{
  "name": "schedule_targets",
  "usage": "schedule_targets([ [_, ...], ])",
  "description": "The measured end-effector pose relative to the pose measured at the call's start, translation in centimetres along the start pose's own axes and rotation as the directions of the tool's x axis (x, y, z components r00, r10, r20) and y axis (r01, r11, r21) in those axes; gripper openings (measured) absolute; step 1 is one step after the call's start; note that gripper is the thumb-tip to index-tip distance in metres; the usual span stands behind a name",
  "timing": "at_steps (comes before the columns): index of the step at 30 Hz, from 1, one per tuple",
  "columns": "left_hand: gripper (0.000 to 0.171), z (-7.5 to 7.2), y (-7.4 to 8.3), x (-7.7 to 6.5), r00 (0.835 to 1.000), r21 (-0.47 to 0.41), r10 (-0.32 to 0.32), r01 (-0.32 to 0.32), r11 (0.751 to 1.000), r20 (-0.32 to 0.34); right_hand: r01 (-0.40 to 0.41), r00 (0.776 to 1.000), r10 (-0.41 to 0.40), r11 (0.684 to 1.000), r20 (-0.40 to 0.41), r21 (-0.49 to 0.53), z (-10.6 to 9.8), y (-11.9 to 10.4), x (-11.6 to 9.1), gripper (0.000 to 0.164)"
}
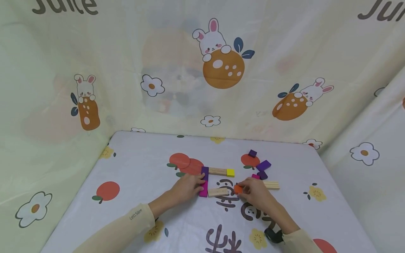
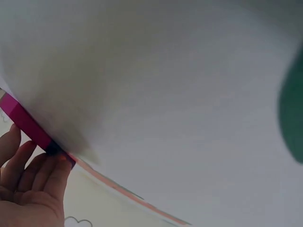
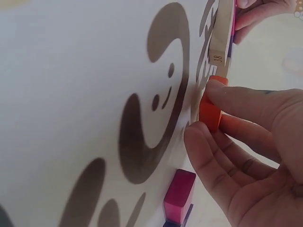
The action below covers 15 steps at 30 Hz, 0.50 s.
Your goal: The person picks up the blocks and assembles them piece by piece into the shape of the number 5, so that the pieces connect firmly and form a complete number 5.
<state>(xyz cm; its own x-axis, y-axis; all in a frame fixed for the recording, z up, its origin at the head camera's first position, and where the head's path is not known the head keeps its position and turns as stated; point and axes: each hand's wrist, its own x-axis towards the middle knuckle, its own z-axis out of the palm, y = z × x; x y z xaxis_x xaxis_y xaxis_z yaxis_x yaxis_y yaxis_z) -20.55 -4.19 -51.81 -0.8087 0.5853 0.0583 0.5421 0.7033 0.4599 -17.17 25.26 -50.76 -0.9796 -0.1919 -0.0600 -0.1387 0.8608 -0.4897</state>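
My right hand (image 1: 257,192) pinches a small orange block (image 3: 210,111) between thumb and fingers, just right of a plain wooden block (image 1: 218,192). My left hand (image 1: 186,188) rests its fingers along the outer side of a purple block (image 1: 205,171) and a magenta block (image 2: 28,124), which lie end to end. From the purple one, another wooden block (image 1: 217,171) runs rightward to a yellow block (image 1: 230,173). The lower wooden block starts beside the magenta one. In the left wrist view the fingers look fairly straight against the blocks.
Behind the right hand lie several loose purple blocks (image 1: 263,165), a magenta block (image 3: 180,195) and pale wooden strips (image 1: 271,185). A printed white cloth (image 1: 136,196) covers the table; a curtain with rabbit prints (image 1: 177,52) hangs behind it.
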Motion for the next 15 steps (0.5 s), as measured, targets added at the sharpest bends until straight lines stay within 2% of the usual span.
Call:
schedule_targets([
  [5,0.034,-0.05,-0.04,0.12,1.000,0.002,0.011,-0.011,1.000,0.002,0.036,0.999,-0.036,0.999,0.003,0.008,-0.21,-0.40,0.13,0.034],
  [15,0.035,-0.26,0.24,0.15,1.000,-0.023,-0.020,0.020,1.000,0.017,0.060,0.998,-0.060,0.998,0.011,-0.024,0.08,-0.85,0.35,0.030],
])
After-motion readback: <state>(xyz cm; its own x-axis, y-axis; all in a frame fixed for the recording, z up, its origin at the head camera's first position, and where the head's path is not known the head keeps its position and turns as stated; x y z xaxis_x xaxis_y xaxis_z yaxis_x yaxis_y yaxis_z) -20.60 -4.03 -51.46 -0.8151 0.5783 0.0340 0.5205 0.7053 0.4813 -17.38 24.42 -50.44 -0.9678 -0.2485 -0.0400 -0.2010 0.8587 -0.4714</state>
